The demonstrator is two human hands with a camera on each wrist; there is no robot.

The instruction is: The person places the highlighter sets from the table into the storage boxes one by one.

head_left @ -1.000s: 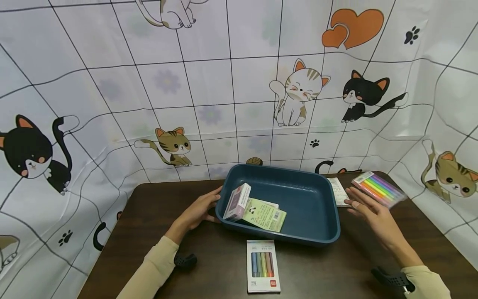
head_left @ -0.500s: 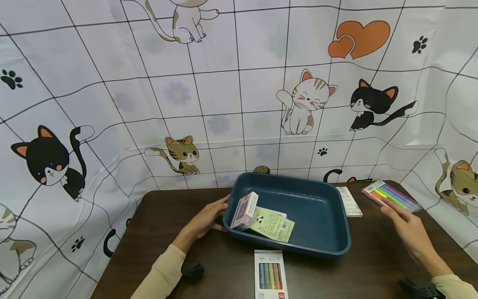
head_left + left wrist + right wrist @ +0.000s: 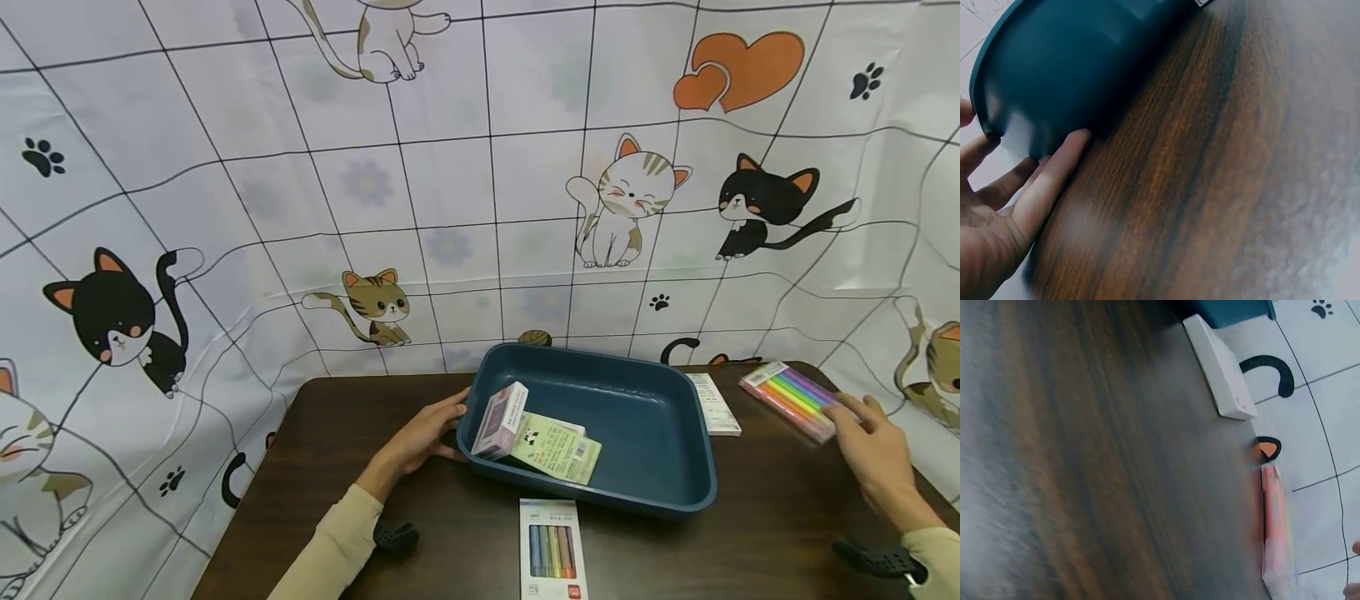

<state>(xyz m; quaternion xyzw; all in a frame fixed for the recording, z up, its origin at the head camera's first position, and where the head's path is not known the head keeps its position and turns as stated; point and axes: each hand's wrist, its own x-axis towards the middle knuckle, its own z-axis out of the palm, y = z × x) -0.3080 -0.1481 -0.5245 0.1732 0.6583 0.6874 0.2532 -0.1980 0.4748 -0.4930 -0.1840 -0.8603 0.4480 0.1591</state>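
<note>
My left hand [image 3: 423, 437] rests against the left end of a dark blue plastic bin [image 3: 637, 425], its extended fingers [image 3: 1054, 175] touching the outer wall in the left wrist view. Inside the bin's left part lean a pink-and-white box [image 3: 501, 421] and a light green packet [image 3: 557, 450]. My right hand [image 3: 877, 450] hovers at the right end of a clear pack of rainbow-coloured markers [image 3: 791, 400] lying on the table. In the right wrist view, its fingertips [image 3: 1352, 590] show at the far right edge, apart from the pack [image 3: 1277, 531].
A white box of coloured pens [image 3: 552, 550] lies in front of the bin. Behind the bin's right end sits a flat white box [image 3: 714, 406]. The dark wooden table [image 3: 337, 467] backs onto a cat-patterned curtain [image 3: 450, 250].
My right hand has moved from the left side of the marker pack, past its near edge, to its right end. The left hand stays at the bin. The head view has shifted slightly.
</note>
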